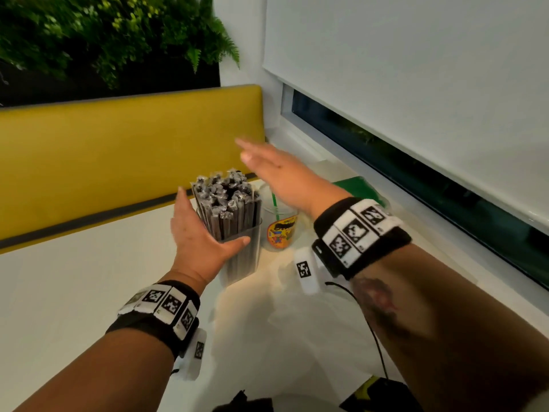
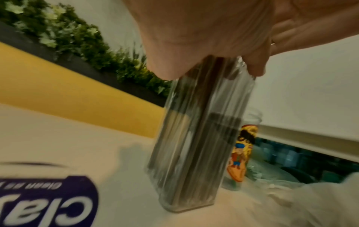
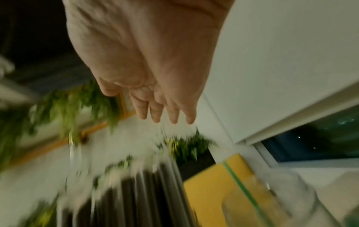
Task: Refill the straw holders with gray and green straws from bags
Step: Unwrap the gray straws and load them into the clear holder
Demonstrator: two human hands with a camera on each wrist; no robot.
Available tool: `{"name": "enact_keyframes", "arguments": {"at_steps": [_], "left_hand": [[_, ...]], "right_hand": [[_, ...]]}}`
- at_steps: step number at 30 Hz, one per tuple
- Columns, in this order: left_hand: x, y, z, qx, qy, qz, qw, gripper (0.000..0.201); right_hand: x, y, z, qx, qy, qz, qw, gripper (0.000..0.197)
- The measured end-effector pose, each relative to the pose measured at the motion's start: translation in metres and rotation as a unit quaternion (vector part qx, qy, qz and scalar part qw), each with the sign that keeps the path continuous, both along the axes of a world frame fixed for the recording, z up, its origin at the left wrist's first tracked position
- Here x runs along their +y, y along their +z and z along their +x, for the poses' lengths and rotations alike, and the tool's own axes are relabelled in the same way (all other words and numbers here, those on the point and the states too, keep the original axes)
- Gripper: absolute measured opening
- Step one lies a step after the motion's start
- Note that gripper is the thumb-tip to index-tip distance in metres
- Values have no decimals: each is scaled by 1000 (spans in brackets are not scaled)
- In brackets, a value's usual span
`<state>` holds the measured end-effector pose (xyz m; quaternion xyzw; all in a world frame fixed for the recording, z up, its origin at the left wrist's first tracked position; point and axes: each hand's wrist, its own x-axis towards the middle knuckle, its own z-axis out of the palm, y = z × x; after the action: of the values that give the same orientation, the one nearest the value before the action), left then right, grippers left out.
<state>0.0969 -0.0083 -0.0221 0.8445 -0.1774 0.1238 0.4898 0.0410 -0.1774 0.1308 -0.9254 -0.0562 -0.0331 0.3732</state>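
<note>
A clear square straw holder point(image 1: 243, 257) point(image 2: 186, 153) stands on the white table, packed with gray wrapped straws point(image 1: 225, 200) point(image 3: 136, 192). My left hand point(image 1: 205, 233) point(image 2: 209, 46) grips it near the rim, thumb across the front and fingers round the far side. My right hand point(image 1: 267, 165) point(image 3: 155, 92) hovers flat and blurred above the straw tips, fingers straight, holding nothing. To the right of the holder stands a clear round cup point(image 1: 279, 230) point(image 2: 240, 153) point(image 3: 272, 199) with a cartoon sticker and one green straw point(image 1: 274, 209) point(image 3: 239, 184). A green bag point(image 1: 361, 190) lies behind my right wrist.
A crinkled clear plastic bag point(image 1: 282, 307) lies on the table point(image 1: 74, 278) in front of the holder. A yellow bench back point(image 1: 118, 150) runs behind the table. Window sill and blind point(image 1: 416, 69) are at the right. Dark items and a cable point(image 1: 374, 394) sit at the near edge.
</note>
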Motion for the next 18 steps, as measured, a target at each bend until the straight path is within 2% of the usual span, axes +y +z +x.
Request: {"name": "enact_keyframes", "arguments": {"at_steps": [2,3,5,7,8,9,11,12,13,15,16,18], "left_hand": [[0,19,-24,-141,5,14,990,129],[-2,31,-40,-214,-23,0,977,119],[-14,44,-71,-298,-147,-15,943,92],[-33,39,-94,-307,-298,35,903,74],[-44,29,-101,-288,-349,95,887,76],[-55,14,-106,-249,-374,175,876,87],[-73,-18,-106,-126,-370,335,858,111],[-81,-31,-103,-66,-353,383,851,113],[-87,-42,-100,-11,-333,400,854,103],[-98,-51,-91,59,-300,356,883,67],[-104,-48,-88,74,-290,318,900,51],[-117,-38,-87,82,-291,249,920,31]], "right_hand": [[-19,16,-27,-53,-32,109,992,36],[-31,20,-43,-64,-35,153,986,28],[-50,25,-78,-47,-23,235,971,19],[-63,21,-112,11,-28,240,970,18],[-68,16,-125,54,-37,207,976,18],[-73,7,-135,105,-41,170,979,18],[-72,-18,-149,212,-14,112,971,16],[-68,-36,-154,254,14,72,964,18],[-63,-57,-158,286,45,9,957,22],[-46,-101,-166,284,51,-139,947,30],[-40,-121,-169,259,14,-188,947,34],[-34,-152,-173,194,-85,-201,956,40]]}}
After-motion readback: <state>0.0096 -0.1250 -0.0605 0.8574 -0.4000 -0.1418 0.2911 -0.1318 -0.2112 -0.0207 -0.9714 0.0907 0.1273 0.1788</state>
